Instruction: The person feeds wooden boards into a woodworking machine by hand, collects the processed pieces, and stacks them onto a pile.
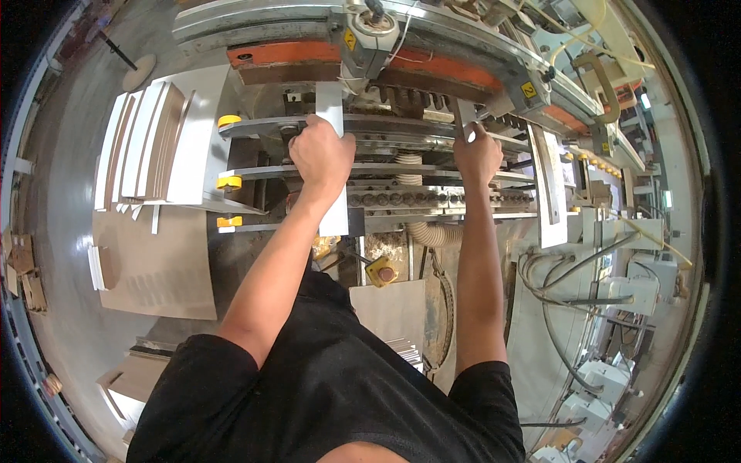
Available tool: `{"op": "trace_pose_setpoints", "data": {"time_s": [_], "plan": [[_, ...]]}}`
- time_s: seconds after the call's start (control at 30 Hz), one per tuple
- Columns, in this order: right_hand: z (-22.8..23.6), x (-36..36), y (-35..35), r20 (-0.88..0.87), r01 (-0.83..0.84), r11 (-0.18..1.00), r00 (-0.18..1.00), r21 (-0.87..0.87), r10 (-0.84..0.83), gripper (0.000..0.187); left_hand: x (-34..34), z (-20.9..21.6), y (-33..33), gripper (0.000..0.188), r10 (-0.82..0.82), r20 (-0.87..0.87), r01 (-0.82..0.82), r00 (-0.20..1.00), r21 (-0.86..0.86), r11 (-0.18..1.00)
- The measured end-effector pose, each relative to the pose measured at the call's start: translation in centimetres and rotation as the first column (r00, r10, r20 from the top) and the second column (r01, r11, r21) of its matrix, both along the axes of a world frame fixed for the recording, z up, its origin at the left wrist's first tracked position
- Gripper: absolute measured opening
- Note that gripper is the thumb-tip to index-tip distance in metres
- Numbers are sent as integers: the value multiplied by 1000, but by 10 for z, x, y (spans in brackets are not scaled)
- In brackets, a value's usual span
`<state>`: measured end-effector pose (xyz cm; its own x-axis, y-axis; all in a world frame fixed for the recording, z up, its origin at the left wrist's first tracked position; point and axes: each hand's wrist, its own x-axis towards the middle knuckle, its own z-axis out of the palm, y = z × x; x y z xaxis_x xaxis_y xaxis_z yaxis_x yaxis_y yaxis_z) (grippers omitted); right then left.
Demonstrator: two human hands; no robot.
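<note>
White strip [333, 220] lies across the dark machine rails [270, 171], on the near side of the orange beam [432, 67], with the left hand [320, 158] closed over it, thumb and fingers at opposite edges. Farther right, the right hand [478, 157] pinches a narrower pale strip [465, 113] (its near end does not show past the hand, so I cannot tell its length). Uneven pushing by the two hands could skew either piece on the rails, and fingers this near the beam could be caught if it came down. Its long axis runs away from the body, roughly square to the rails; the far end points at the beam, the near end back toward the black shirt [340, 347].
</note>
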<state>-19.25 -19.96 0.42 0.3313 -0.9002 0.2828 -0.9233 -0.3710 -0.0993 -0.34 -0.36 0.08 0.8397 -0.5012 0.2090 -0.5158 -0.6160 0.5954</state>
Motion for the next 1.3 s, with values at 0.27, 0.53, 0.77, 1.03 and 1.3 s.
{"op": "trace_pose_setpoints", "data": {"time_s": [0.27, 0.53, 0.77, 1.03, 1.3], "plan": [[3, 2, -2, 11, -12, 1000, 1000, -19, 12, 44, 6, -4, -1, 31, -6, -15, 5, 1000, -40, 999], [9, 12, 4, 58, 30, 999, 998, 15, -31, 42, 13, -23, 19, 42, -92, -114, 65, 989, -222, 973], [-3, 2, -6, 121, 46, 997, 992, -64, -38, 42, 4, -21, 16, 34, -58, -199, 8, 978, -246, 969], [0, 5, -1, 93, 96, 995, 991, -7, -95, 38, 4, -22, 20, 38, -83, -230, 12, 970, -293, 956], [11, 13, 8, 167, -16, 999, 986, -29, 21, 27, 8, -16, 20, 30, -113, -249, 42, 962, -273, 961]]}}
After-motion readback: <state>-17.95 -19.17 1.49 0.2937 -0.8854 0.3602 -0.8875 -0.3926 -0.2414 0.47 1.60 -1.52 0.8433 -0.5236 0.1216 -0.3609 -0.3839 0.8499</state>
